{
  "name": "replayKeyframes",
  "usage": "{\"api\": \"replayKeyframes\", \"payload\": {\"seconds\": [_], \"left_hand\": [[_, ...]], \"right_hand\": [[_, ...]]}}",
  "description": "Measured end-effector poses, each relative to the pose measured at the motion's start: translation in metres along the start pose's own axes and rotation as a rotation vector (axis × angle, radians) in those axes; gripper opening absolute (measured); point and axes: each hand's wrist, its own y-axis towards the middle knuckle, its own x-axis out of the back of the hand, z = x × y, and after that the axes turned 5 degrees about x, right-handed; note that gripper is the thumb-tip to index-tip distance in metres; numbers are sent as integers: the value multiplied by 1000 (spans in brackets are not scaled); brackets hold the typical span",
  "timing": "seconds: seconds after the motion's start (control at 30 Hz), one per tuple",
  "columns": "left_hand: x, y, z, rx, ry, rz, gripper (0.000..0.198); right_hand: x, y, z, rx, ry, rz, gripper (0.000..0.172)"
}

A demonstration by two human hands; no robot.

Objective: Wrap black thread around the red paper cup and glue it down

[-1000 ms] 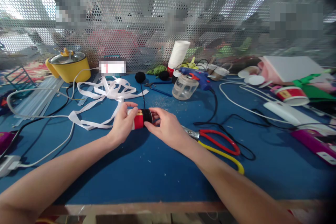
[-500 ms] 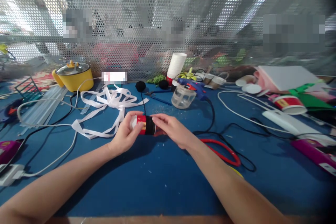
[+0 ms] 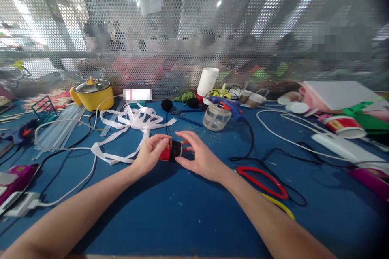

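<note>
My left hand (image 3: 151,150) is closed around a red paper cup (image 3: 164,153) lying on its side, its right end wrapped in a band of black yarn (image 3: 175,151). From the cup a black strand runs back to a ball of black yarn (image 3: 166,105). My right hand (image 3: 199,154) is at the cup's wrapped end, thumb and fingers spread; the thumb is close to the rim, and whether it touches I cannot tell. White ribbon (image 3: 138,119) lies in loops behind my left hand.
Beyond the hands are blue-handled pliers (image 3: 191,119), a clear plastic jar (image 3: 216,118) with a blue glue gun (image 3: 227,105) on it, and stacked white cups (image 3: 208,81). A yellow pot (image 3: 94,95) stands at back left. Red-handled (image 3: 263,183) and yellow-handled tools and cables lie at right.
My right hand's fingers have spread apart at the wrapped end of the cup. The cup has shifted slightly within view, and the camera view has tilted upward a little.
</note>
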Motion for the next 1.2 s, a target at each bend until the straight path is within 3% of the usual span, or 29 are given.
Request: {"api": "replayKeyframes", "payload": {"seconds": [0.23,0.37,0.53,0.8,0.87,1.0,1.1,1.2], "left_hand": [[0,0,6,-69,155,-41,28],[-1,-4,8,-145,284,-59,21],[-5,-9,6,-152,276,-37,18],[-6,-9,7,-101,237,50,23],[-6,-8,10,-78,226,56,26],[-6,-8,12,-19,222,38,27],[-6,-9,13,13,213,4,28],[-5,-9,14,10,258,-24,29]], "right_hand": [[1,3,-4,61,-114,-125,20],[-5,2,1,125,-168,-86,22],[-10,-1,2,140,-130,-21,26],[-10,2,1,39,43,12,24],[-10,3,3,46,19,-60,22],[8,1,20,-37,-22,-335,15],[44,-1,35,-94,-100,-561,20],[92,2,30,-133,-300,-764,20]]}}
